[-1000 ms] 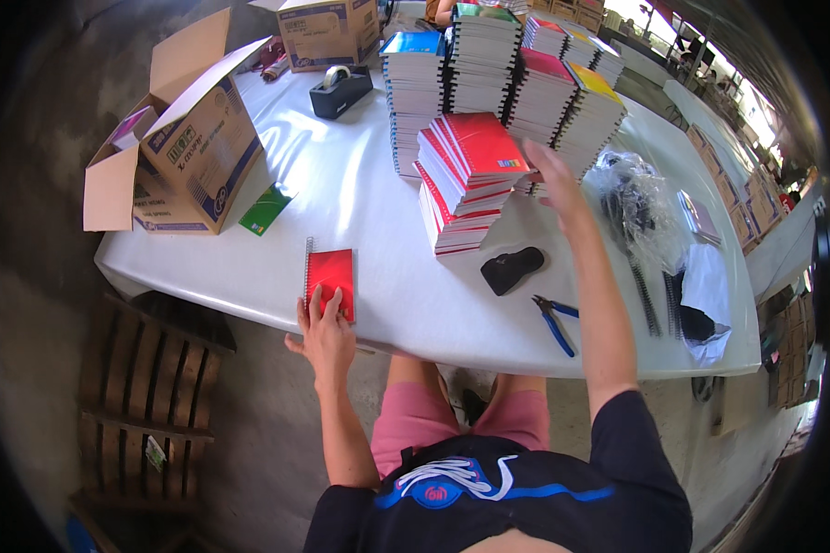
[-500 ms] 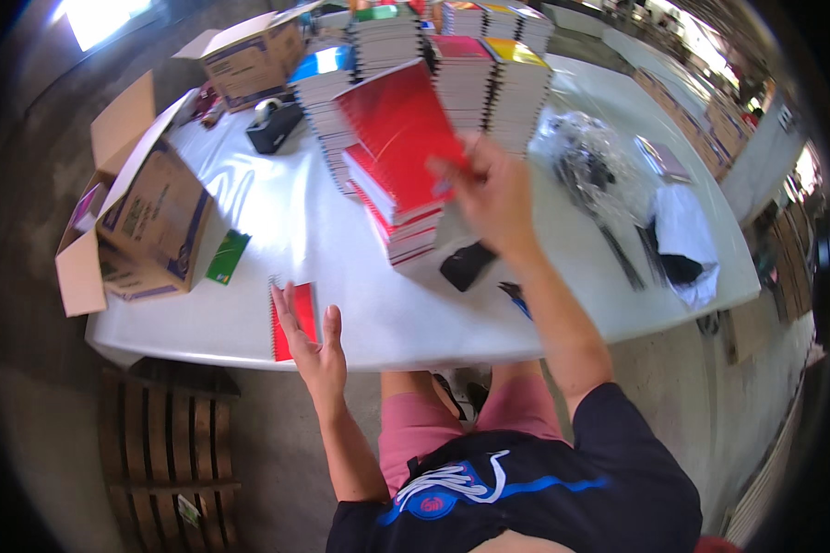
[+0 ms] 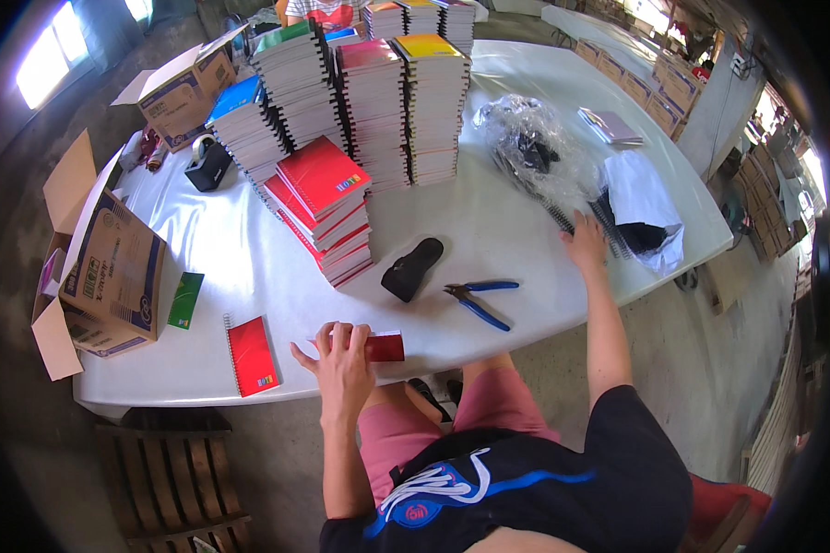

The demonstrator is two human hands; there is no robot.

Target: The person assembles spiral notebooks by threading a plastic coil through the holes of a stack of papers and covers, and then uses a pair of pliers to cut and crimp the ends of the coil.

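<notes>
At the table's front edge my left hand is closed over a red notebook, its fingers hiding most of the cover. My right hand is stretched out to the right, fingers closed at the end of a black spiral binding coil. More black coils lie just beside it. Left of my left hand rests a red spiral notebook. A crooked stack of red notebooks stands ahead. Between my hands lie blue-handled cutting pliers and a black oblong object.
Tall stacks of bound notebooks stand behind the red stack. At left are an open carton, a green card and a tape dispenser. Clear plastic wrapping and a white bag lie at right. Someone sits beyond the table.
My right hand has let go of a red notebook, now on the stack, and moved right to the coils. My left hand, open before, now grips a red notebook. The view has shifted.
</notes>
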